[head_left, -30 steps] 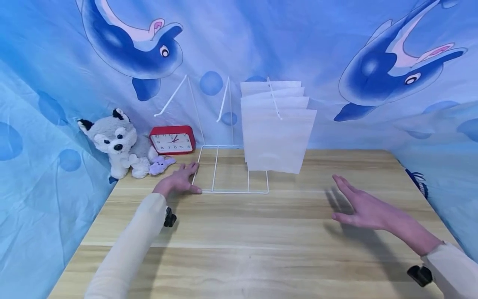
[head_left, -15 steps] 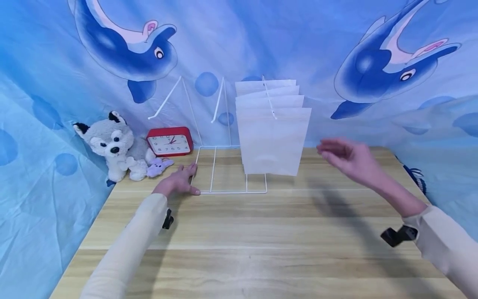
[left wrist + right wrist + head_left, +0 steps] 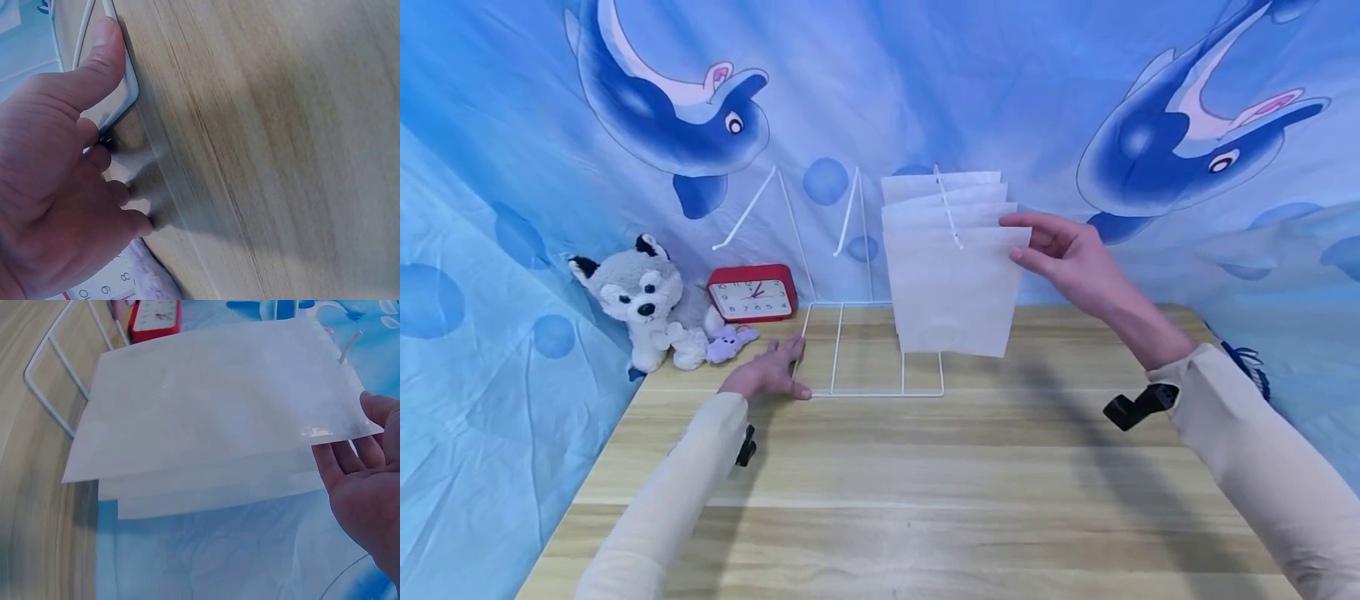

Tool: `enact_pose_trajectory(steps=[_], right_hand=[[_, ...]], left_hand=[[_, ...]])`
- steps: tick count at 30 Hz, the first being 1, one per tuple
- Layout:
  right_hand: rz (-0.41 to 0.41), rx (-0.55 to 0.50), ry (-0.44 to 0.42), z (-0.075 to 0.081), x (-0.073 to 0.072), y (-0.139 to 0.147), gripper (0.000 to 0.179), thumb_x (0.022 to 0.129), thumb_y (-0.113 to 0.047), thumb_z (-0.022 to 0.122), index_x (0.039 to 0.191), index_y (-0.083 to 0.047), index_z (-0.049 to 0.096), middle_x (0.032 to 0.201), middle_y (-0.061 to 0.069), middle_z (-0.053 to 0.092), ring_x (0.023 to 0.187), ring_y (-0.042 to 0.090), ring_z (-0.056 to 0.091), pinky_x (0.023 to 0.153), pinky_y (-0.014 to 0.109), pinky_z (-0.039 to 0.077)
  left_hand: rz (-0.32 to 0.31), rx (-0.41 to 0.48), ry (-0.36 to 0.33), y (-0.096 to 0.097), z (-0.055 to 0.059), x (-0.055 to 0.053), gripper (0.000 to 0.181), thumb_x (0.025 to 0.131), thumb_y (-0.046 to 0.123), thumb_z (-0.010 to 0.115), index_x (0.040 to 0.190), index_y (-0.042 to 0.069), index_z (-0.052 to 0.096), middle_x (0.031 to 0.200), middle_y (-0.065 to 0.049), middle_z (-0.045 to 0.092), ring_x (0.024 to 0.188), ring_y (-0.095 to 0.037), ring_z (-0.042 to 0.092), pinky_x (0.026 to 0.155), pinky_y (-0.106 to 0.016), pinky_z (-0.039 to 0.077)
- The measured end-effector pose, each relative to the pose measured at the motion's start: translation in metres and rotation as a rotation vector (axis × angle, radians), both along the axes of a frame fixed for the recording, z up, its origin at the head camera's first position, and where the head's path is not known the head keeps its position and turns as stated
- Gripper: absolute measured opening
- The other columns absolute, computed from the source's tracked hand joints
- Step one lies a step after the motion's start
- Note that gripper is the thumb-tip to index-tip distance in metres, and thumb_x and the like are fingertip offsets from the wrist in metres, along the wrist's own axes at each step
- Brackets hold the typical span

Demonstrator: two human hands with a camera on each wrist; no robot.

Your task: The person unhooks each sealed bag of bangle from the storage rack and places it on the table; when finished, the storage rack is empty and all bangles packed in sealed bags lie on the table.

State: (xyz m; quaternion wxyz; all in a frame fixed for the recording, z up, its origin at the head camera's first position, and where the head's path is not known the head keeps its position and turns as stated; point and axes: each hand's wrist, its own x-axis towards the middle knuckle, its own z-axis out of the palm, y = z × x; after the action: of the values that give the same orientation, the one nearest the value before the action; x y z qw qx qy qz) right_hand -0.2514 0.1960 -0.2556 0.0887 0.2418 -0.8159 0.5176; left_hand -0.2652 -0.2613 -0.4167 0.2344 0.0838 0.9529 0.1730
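Observation:
A white wire rack (image 3: 865, 395) with three hooked arms stands on the table. Several flat white, bag-like sheets (image 3: 955, 292) hang from its right arm, one behind another. My left hand (image 3: 769, 372) rests on the front left corner of the base; its thumb lies along the front wire in the left wrist view, fingertips bent down at the tabletop. At the front sheet's upper right corner is my right hand (image 3: 1071, 254), thumb at the front edge and fingers behind, with a gap between them. The right wrist view shows these fingers (image 3: 344, 459) partly covered by the sheet.
A grey and white plush husky (image 3: 643, 300) sits at the back left. Beside it stand a red clock (image 3: 752, 293) and a small purple plush toy (image 3: 730, 342). Behind the wooden table (image 3: 880, 500) hangs a blue curtain (image 3: 970, 75) with printed dolphins.
My right hand has risen from low over the table at right, moving up and left to the front sheet's corner. The left hand stays on the rack's corner.

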Motion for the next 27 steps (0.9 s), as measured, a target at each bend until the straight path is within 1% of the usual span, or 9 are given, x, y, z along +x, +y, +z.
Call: enact_pose_trajectory(steps=[2, 5, 7, 12, 14, 16, 19, 22, 27], right_hand=[[-0.006, -0.010, -0.021, 0.001, -0.002, -0.003, 0.039, 0.097, -0.019, 0.069, 0.136, -0.017, 0.064, 0.069, 0.007, 0.054, 0.065, 0.018, 0.046, 0.059, 0.029, 0.033], [-0.022, -0.031, -0.074, 0.001, -0.004, -0.007, 0.038, 0.097, -0.025, 0.068, 0.135, -0.018, 0.066, 0.079, 0.009, 0.065, 0.074, 0.018, 0.055, 0.065, 0.028, 0.039], [-0.023, -0.039, -0.100, 0.000, -0.005, -0.009, 0.038, 0.097, -0.025, 0.068, 0.134, -0.018, 0.066, 0.074, 0.006, 0.060, 0.071, 0.019, 0.054, 0.063, 0.029, 0.040], [-0.001, -0.039, -0.132, 0.002, -0.008, -0.014, 0.035, 0.098, -0.026, 0.068, 0.133, -0.021, 0.068, 0.063, 0.002, 0.035, 0.052, 0.018, 0.032, 0.049, 0.031, 0.029], [0.041, -0.078, -0.154, 0.003, -0.009, -0.017, 0.034, 0.098, -0.023, 0.068, 0.132, -0.020, 0.068, 0.071, 0.000, 0.050, 0.052, 0.013, 0.041, 0.050, 0.026, 0.036], [0.095, -0.148, -0.198, 0.004, -0.010, -0.020, 0.032, 0.098, -0.018, 0.068, 0.130, -0.018, 0.070, 0.090, 0.001, 0.063, 0.061, 0.012, 0.057, 0.057, 0.021, 0.046], [0.159, -0.237, -0.254, 0.004, -0.012, -0.024, 0.029, 0.098, -0.013, 0.067, 0.126, -0.016, 0.072, 0.126, 0.004, 0.063, 0.089, 0.018, 0.069, 0.074, 0.027, 0.057], [0.186, -0.279, -0.281, 0.005, -0.014, -0.025, 0.026, 0.098, -0.012, 0.066, 0.123, -0.015, 0.073, 0.131, 0.007, 0.060, 0.093, 0.020, 0.070, 0.077, 0.029, 0.058], [0.179, -0.282, -0.278, 0.006, -0.012, -0.024, 0.024, 0.098, -0.013, 0.067, 0.120, -0.014, 0.075, 0.124, 0.007, 0.064, 0.090, 0.019, 0.070, 0.074, 0.029, 0.058]], left_hand=[[0.007, -0.007, -0.003, 0.001, -0.001, 0.000, 0.108, 0.085, 0.039, 0.080, 0.161, 0.007, 0.010, 0.166, -0.017, 0.006, 0.147, -0.049, -0.005, 0.111, -0.073, 0.008], [0.016, -0.009, -0.008, 0.002, -0.001, 0.001, 0.108, 0.085, 0.040, 0.080, 0.161, 0.007, 0.010, 0.166, -0.017, 0.005, 0.147, -0.048, -0.006, 0.110, -0.074, 0.009], [0.021, -0.005, -0.014, 0.002, -0.001, 0.001, 0.108, 0.085, 0.040, 0.080, 0.161, 0.008, 0.010, 0.166, -0.016, 0.004, 0.147, -0.048, -0.006, 0.110, -0.074, 0.009], [0.024, -0.003, -0.013, 0.002, -0.001, 0.003, 0.108, 0.085, 0.039, 0.079, 0.161, 0.007, 0.010, 0.166, -0.017, 0.004, 0.147, -0.048, -0.006, 0.110, -0.074, 0.009], [0.021, -0.006, -0.009, 0.002, 0.000, 0.004, 0.107, 0.085, 0.039, 0.079, 0.161, 0.007, 0.010, 0.166, -0.017, 0.004, 0.147, -0.049, -0.006, 0.110, -0.073, 0.009], [0.017, -0.006, -0.006, 0.002, 0.000, 0.004, 0.107, 0.086, 0.038, 0.079, 0.161, 0.007, 0.010, 0.166, -0.018, 0.004, 0.147, -0.049, -0.006, 0.110, -0.073, 0.008], [0.013, -0.007, -0.008, 0.001, 0.001, 0.005, 0.107, 0.086, 0.038, 0.079, 0.161, 0.006, 0.009, 0.166, -0.018, 0.004, 0.147, -0.048, -0.006, 0.111, -0.072, 0.008], [0.012, -0.009, -0.012, 0.002, 0.002, 0.005, 0.106, 0.086, 0.039, 0.078, 0.161, 0.006, 0.009, 0.166, -0.018, 0.004, 0.147, -0.048, -0.006, 0.110, -0.073, 0.008], [0.013, -0.015, -0.012, 0.004, 0.003, 0.005, 0.106, 0.087, 0.040, 0.078, 0.161, 0.007, 0.010, 0.166, -0.017, 0.004, 0.147, -0.048, -0.006, 0.110, -0.074, 0.009]])
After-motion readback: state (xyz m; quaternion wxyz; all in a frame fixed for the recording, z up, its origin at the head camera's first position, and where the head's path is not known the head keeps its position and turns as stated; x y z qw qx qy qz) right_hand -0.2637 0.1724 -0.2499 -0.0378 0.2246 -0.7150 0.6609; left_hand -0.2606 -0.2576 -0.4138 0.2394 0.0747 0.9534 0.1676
